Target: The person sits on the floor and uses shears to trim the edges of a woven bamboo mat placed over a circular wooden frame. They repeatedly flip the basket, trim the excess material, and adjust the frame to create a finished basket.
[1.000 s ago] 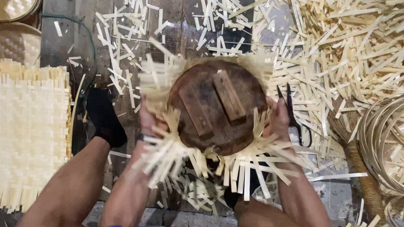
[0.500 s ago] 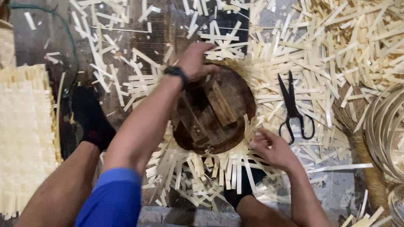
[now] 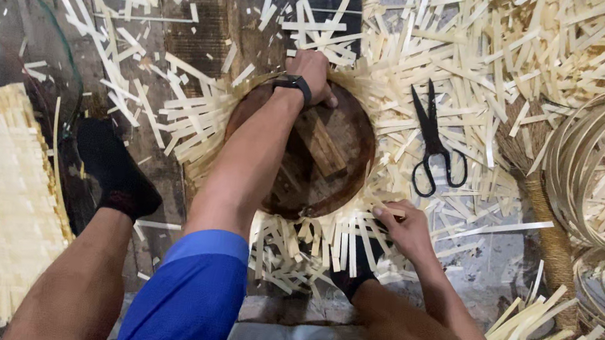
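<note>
Bamboo strips (image 3: 325, 242), thin, light and springy, splayed on the floor under round wooden mould (image 3: 304, 152); left hand (image 3: 312, 71) fingers curled over far rim, right hand (image 3: 400, 227) pinching strip ends near edge.

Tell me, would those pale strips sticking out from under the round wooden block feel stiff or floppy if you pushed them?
Probably springy rather than floppy: the strips fan out straight past the wooden block without drooping. Likely light, being so thin and flat. They may slide easily, since loose offcuts lie scattered everywhere.
</note>
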